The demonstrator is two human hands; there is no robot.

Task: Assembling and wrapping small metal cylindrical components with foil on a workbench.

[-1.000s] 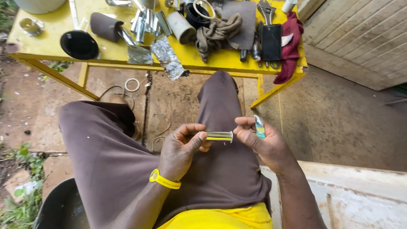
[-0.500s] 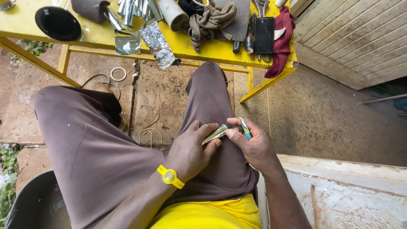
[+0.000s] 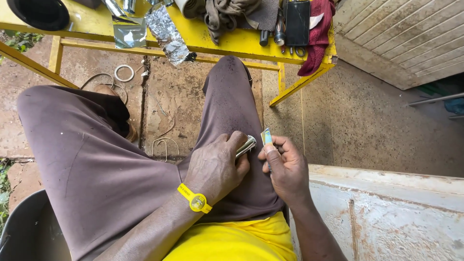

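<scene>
I sit with brown trousers [image 3: 96,164] over my knees. My left hand [image 3: 216,164], with a yellow wristband [image 3: 194,199], is closed around a small shiny metal tube [image 3: 246,145] above my right thigh. My right hand [image 3: 286,170] pinches a small flat packet, blue-green and white [image 3: 267,136], right beside the end of the tube. The two hands almost touch.
A yellow table [image 3: 227,43] stands ahead with crumpled foil [image 3: 166,34], a rope bundle [image 3: 224,14], a black case [image 3: 297,21], a red cloth [image 3: 319,38] and a black round dish [image 3: 41,12]. Wire loops [image 3: 124,73] lie on the paved ground. A white worn wall [image 3: 386,212] is at my right.
Both hands came down closer to my lap and nearer each other. The tube turned from level to slanted in my left hand. The view dropped, showing less of the table.
</scene>
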